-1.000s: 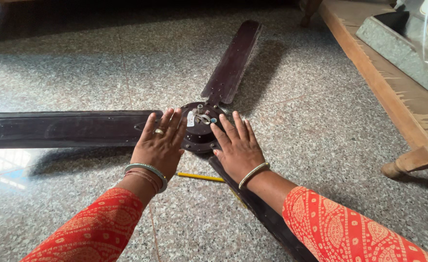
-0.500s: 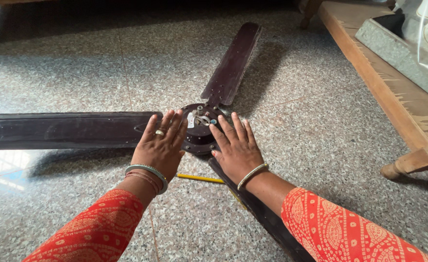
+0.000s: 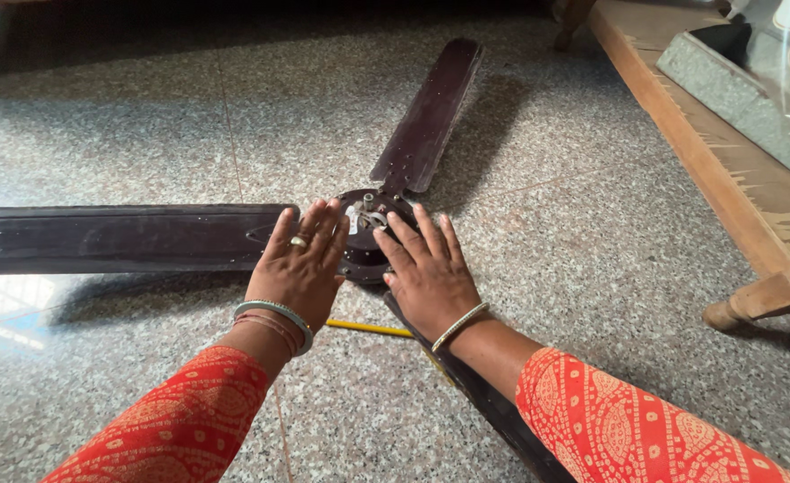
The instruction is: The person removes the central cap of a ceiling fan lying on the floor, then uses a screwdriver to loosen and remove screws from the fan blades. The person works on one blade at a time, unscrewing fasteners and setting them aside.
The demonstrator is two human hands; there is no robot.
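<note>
At frame centre, the left hand (image 3: 301, 268) and right hand (image 3: 426, 277) lie flat, fingers spread, gripping nothing, on the fan hub (image 3: 365, 234) on the floor (image 3: 144, 116).

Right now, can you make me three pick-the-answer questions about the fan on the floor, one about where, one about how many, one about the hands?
1. Where is the yellow pencil?
A on the bench
B on the floor, between the wrists
C on the hub

2. How many blades does the fan show?
A two
B three
C five

3. How are the hands?
A fists
B flat, fingers spread
C holding the pencil

Answers: 1 B, it lies on the floor. 2 B, three dark blades meet the hub. 3 B, left hand and right hand lie open at the hub.
</note>
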